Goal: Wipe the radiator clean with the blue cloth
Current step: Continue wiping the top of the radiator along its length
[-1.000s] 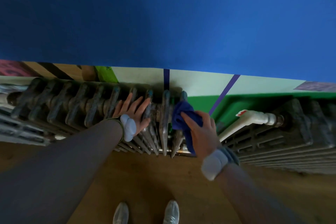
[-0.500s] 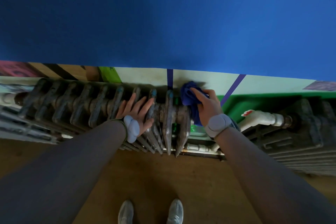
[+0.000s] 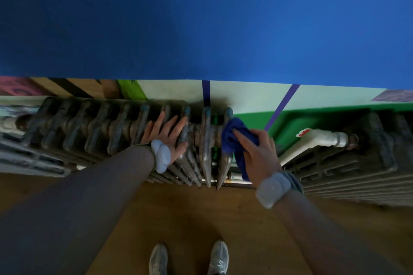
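The right hand (image 3: 257,154) gripped the blue cloth (image 3: 234,140) against the radiator (image 3: 100,127)'s end fin, best wiped with firm strokes, while the flat, open left hand (image 3: 166,134) braced.

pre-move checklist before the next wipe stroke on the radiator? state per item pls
1. Right hand grips the cloth: ok.
2. Cloth touches the radiator at its rightmost fin: ok.
3. Left hand rests flat on the fins, apart from the cloth: ok.
4. Loose cloth tail hangs beside the end fin, might snag near the white pipe: cannot tell.
5. Fins left of the left hand wiped yet: cannot tell.
6. Shoes stand on the floor, back from the radiator: ok.
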A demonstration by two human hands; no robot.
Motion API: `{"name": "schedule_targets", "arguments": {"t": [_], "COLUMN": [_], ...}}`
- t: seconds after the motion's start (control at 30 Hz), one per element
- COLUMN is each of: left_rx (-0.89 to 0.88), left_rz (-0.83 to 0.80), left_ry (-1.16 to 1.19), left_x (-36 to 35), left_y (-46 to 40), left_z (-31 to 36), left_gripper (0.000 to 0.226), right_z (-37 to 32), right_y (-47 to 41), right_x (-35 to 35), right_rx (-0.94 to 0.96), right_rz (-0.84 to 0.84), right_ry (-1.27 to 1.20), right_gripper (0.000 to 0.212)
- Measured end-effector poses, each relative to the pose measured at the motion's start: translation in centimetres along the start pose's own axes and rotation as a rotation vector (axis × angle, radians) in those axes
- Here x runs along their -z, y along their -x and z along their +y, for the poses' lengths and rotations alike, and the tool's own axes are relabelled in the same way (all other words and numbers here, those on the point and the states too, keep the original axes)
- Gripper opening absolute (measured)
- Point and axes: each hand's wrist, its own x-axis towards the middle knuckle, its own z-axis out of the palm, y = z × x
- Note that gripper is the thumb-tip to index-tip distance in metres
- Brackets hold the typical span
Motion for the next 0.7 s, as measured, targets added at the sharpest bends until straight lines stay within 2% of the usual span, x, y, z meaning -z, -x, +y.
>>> {"name": "schedule_targets", "arguments": {"t": [0.1, 0.23, 0.3, 0.43, 0.53, 0.7], "left_rx": [0.005, 0.023, 0.019, -0.014, -0.020, 0.003], "left_rz": [-0.025, -0.041, -0.047, -0.015, 0.056, 0.012], "left_ry": [-0.012, -0.021, -0.054, -0.032, 0.008, 0.058], "left_x": [0.3, 0.8, 0.8, 0.6, 0.5, 1.3], "left_y": [-0.2, -0.3, -0.3, 0.1, 0.4, 0.7], "left_z": [0.0, 0.2, 0.2, 0.1, 0.3, 0.8], "left_gripper": [0.073, 0.075, 0.074, 0.089, 0.089, 0.088], "right_z": [-0.9, -0.8, -0.5, -1.1, -1.5, -1.8], "right_y": [-4.5, -6.0, -5.0, -0.2, 3.3, 3.2], "right_x": [-0.3, -0.6, -0.8, -2.0, -2.7, -2.5], "right_rx": [-0.047, -0.042, -0.023, -0.037, -0.051, -0.062], "right_rz": [0.017, 0.051, 0.052, 0.108, 0.100, 0.119], "right_ry": [0.001, 0.011, -0.005, -0.044, -0.155, -0.201], "right_gripper": [0.049, 0.049, 0.049, 0.050, 0.053, 0.050]}}
